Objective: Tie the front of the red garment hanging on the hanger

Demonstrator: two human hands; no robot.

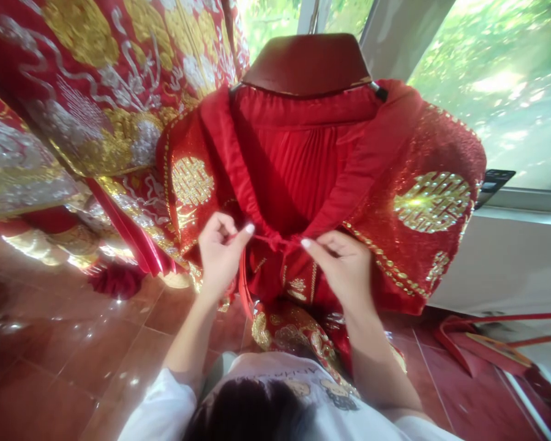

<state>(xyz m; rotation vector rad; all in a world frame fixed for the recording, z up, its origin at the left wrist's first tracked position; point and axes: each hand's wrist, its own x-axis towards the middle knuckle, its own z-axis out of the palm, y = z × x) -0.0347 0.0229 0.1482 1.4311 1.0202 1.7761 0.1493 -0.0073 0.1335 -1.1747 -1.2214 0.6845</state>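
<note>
A red embroidered skirt or similar garment (298, 165) hangs in front of me by its waistband from a black-ended hanger, its pleated inside showing. Gold round emblems (193, 181) decorate both sides. Between my hands runs a thin red drawstring (275, 241), knotted at the middle of the garment's front opening. My left hand (223, 248) pinches one end of it between thumb and fingers. The other end is pinched by my right hand (342, 263), close to the knot. Loose red ribbon (245, 288) dangles below my left hand.
More red garments with gold and silver embroidery (96, 79) hang close on the left. Behind stands a window (500, 92) above a pale wall (496, 263). A red-framed object (496, 349) lies at the right on the tiled floor (133, 349).
</note>
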